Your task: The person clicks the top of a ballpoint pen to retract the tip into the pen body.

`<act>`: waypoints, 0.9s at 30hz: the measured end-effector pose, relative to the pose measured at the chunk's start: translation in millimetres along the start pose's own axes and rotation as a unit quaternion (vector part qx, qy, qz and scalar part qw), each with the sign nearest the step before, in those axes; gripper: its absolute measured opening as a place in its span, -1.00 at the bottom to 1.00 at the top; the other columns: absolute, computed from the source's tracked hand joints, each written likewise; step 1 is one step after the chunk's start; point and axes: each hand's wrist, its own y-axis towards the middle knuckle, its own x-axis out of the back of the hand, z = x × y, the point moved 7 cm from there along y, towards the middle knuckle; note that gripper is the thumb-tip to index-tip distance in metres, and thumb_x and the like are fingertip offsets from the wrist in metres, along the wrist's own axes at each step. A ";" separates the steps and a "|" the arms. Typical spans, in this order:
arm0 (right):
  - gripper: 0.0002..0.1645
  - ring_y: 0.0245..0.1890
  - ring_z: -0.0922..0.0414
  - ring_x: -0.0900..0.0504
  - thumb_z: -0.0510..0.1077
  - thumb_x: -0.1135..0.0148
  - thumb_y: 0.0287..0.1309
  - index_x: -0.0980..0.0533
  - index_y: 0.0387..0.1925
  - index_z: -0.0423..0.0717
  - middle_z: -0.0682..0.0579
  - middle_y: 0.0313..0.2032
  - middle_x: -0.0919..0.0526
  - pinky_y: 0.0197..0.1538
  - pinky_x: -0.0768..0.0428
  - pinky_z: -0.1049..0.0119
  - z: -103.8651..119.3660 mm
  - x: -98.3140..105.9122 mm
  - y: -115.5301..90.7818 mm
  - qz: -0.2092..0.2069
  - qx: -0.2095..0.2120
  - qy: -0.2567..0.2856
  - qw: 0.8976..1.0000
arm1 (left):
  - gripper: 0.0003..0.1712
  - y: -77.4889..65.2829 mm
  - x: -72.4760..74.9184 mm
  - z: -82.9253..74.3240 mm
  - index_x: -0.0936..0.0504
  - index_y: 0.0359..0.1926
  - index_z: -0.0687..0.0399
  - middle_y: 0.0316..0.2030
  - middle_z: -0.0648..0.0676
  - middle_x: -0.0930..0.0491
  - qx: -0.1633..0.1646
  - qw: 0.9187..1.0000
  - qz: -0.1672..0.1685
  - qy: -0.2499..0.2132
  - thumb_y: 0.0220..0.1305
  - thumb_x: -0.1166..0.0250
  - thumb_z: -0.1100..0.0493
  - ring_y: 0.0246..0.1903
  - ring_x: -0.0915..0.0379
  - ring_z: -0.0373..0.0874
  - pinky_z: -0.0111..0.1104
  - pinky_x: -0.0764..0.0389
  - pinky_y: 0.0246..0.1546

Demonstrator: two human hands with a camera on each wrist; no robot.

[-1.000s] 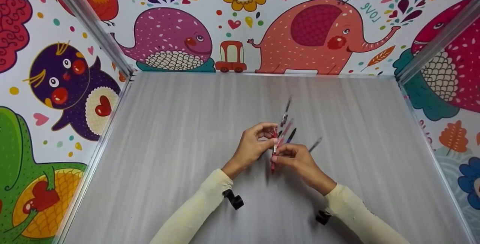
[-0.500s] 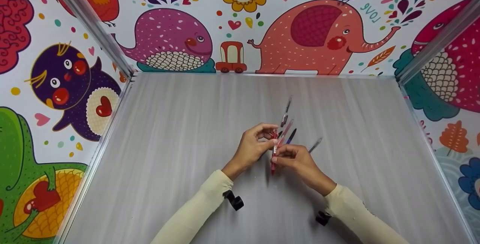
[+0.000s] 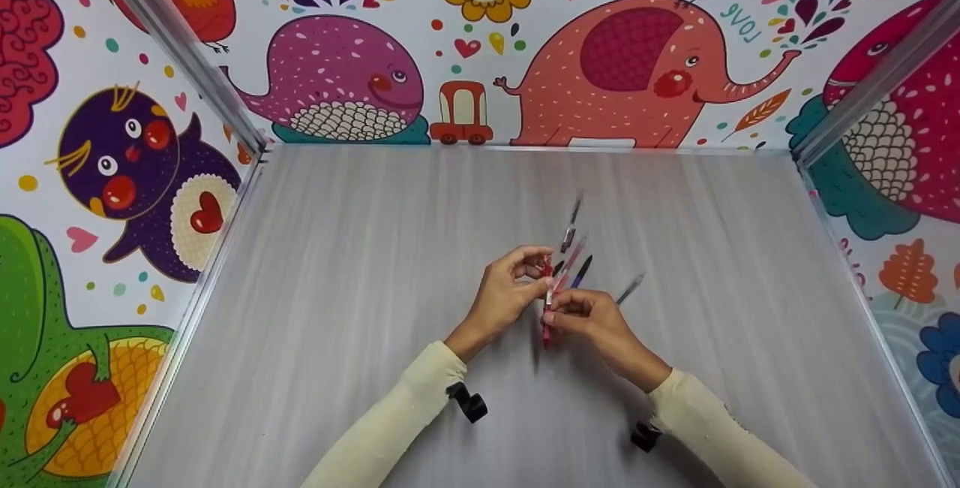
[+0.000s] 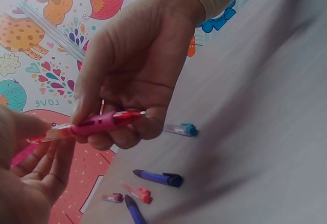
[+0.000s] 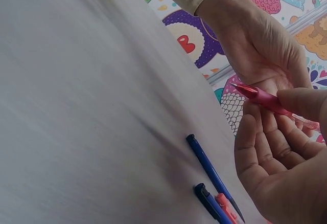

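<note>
Both hands meet over the table around one pink-red pen (image 3: 547,323), raised above its shadow. My left hand (image 3: 504,296) pinches the pen's far part between thumb and fingers. Lower on the barrel, the thumb and fingertips of my right hand (image 3: 600,324) pinch it too. The left wrist view shows the pen's pink grip (image 4: 94,125) and a bare writing tip pointing away from the left hand. Beyond the hands lie a blue pen (image 3: 583,272), a pink pen (image 3: 576,249), a clear dark pen (image 3: 572,221) and a clear grey pen (image 3: 631,287).
A teal-ended pen (image 4: 188,129) and a coral pen (image 4: 141,195) show on the table in the left wrist view. The grey wood-grain table (image 3: 360,248) is bounded by metal rails and cartoon-printed walls (image 3: 480,45) at the back and sides.
</note>
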 end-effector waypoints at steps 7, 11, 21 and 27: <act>-0.72 -0.32 0.18 -0.80 -0.32 -0.46 0.38 -0.60 -0.11 -0.53 -0.01 -0.30 -0.80 -0.16 -0.78 0.26 -1.1 0.2 -1.2 0.003 -0.005 -0.006 1.000 | -0.45 -1.0 0.6 1.8 -0.65 0.36 0.23 -0.01 0.14 -0.67 0.006 1.000 -0.004 -0.005 0.39 -0.46 0.45 -0.11 -0.67 -0.11 -0.43 -0.72 -0.21; -0.69 -0.31 0.17 -0.81 -0.32 -0.44 0.40 -0.58 -0.09 -0.57 -0.01 -0.30 -0.81 -0.14 -0.78 0.25 0.0 -0.4 -1.8 0.010 0.003 -0.002 1.000 | -0.44 -1.9 0.7 1.3 -0.64 0.38 0.23 -0.03 0.15 -0.67 0.004 1.000 -0.001 -0.010 0.39 -0.46 0.45 -0.10 -0.68 -0.09 -0.43 -0.71 -0.22; -0.66 -0.32 0.16 -0.76 -0.31 -0.42 0.44 -0.58 -0.02 -0.61 -0.29 -0.24 -0.77 -0.18 -0.77 0.24 0.2 5.6 -7.7 0.008 0.012 -0.030 0.999 | -0.51 -4.5 4.6 -0.1 -0.63 0.31 0.28 -0.07 0.22 -0.70 -0.005 1.000 -0.006 -0.026 0.40 -0.46 0.45 -0.10 -0.72 -0.04 -0.19 -0.82 -0.14; -0.62 -0.36 0.15 -0.68 -0.27 -0.43 0.45 -0.60 0.01 -0.60 -0.45 -0.21 -0.73 -0.22 -0.69 0.24 0.5 13.1 -9.2 -0.004 0.016 -0.079 0.997 | -0.57 -9.2 10.4 -0.5 -0.59 0.22 0.25 -0.08 0.19 -0.72 -0.009 1.000 -0.006 -0.010 0.40 -0.48 0.42 -0.09 -0.73 -0.04 0.00 -0.81 -0.06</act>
